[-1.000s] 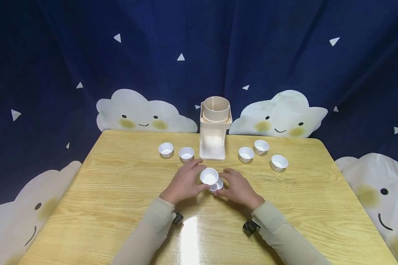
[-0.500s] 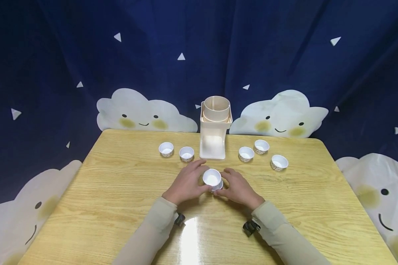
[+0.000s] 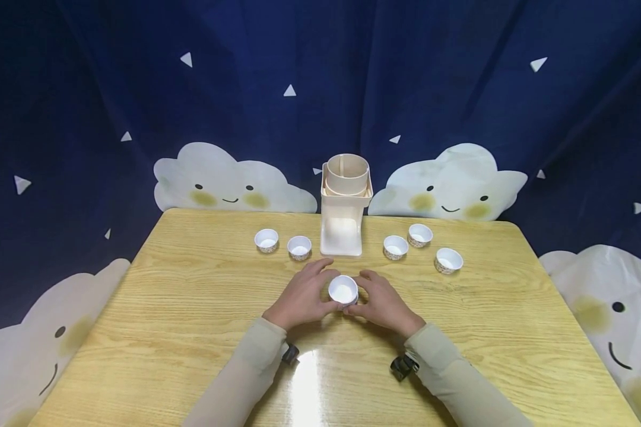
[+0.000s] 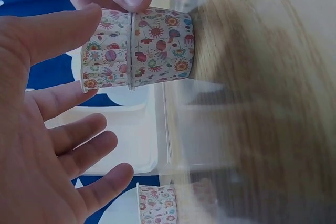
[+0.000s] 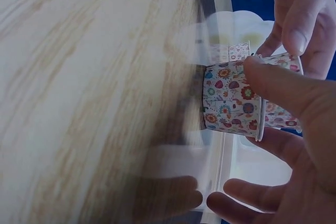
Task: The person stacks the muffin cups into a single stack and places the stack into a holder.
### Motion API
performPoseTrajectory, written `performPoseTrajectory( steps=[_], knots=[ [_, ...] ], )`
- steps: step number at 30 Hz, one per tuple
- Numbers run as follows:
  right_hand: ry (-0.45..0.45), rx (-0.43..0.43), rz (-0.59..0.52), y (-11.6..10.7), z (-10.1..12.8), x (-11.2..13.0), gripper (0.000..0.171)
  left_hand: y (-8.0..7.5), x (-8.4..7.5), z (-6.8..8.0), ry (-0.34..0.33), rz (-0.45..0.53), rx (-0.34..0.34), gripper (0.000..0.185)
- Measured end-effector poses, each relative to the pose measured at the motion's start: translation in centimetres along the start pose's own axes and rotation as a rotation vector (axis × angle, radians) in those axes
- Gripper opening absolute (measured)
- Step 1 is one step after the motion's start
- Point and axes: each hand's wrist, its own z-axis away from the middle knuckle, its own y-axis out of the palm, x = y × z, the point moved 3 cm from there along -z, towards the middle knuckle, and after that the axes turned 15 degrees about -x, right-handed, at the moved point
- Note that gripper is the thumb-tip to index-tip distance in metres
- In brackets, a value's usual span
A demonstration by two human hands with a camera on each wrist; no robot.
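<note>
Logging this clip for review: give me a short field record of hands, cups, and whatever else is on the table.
left hand: holds the upper cup by its side
right hand: holds the lower cup, thumb on its wall
stack: upper cup partly nested in the lower cup, which stands on the table
loose cups: two left, three right
holder: beige, upright, at the far edge
</note>
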Motion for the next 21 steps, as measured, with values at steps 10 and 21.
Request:
performPoseTrajectory(
  steps=[10, 21],
  knots=[
    [0.008, -0.007, -0.027, 0.07, 0.07, -0.04, 0.059, 0.12, 0.1, 0.01, 0.005, 0.005, 0.005, 0.055],
    [0.064, 0.004, -0.042, 0.21, 0.15, -0.16, 0.067, 0.18, 0.19, -0.07, 0.003, 0.003, 0.008, 0.052]
  ],
)
